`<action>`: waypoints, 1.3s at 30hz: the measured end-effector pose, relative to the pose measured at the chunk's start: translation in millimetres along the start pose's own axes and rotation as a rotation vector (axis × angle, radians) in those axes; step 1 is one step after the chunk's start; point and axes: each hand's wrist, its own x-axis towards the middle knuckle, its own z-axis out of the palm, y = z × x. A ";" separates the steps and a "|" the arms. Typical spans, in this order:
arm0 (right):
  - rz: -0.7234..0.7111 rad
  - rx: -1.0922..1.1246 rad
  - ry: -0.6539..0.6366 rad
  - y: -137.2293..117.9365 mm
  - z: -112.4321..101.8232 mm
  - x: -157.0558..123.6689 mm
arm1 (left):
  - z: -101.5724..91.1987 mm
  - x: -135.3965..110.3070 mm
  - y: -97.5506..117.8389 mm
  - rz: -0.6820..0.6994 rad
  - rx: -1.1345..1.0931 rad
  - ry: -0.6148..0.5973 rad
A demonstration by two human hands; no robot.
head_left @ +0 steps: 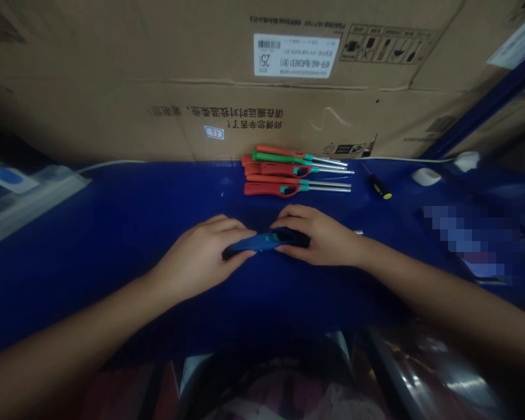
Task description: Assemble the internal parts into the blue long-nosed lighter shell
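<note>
Both my hands meet at the middle of the blue table point(114, 221), gripping one blue long-nosed lighter point(262, 241) with a teal trigger between them. My left hand point(205, 256) is closed on the lighter's left end, thumb underneath. My right hand point(319, 236) is closed over its dark right end, fingers curled on top. Just beyond the hands lies a pile of several finished lighters point(289, 172), orange, red and green handles with metal tubes pointing right.
A big cardboard box point(201, 87) walls off the back of the table. A small black and yellow screwdriver point(378, 185) lies right of the lighter pile. White objects point(425, 176) sit at the far right, a clear tray point(30, 192) at the far left.
</note>
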 end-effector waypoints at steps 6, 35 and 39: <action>0.053 -0.106 -0.015 -6.3 0.5 -0.5 | -6.8 1.3 4.7 0.028 0.157 -0.040; -0.088 -0.325 0.195 -6.3 -13.8 -4.5 | -11.3 2.7 -3.2 0.114 0.100 0.126; -0.067 -0.369 0.221 -2.6 -19.0 -5.4 | -14.1 4.5 -6.0 0.075 0.056 0.124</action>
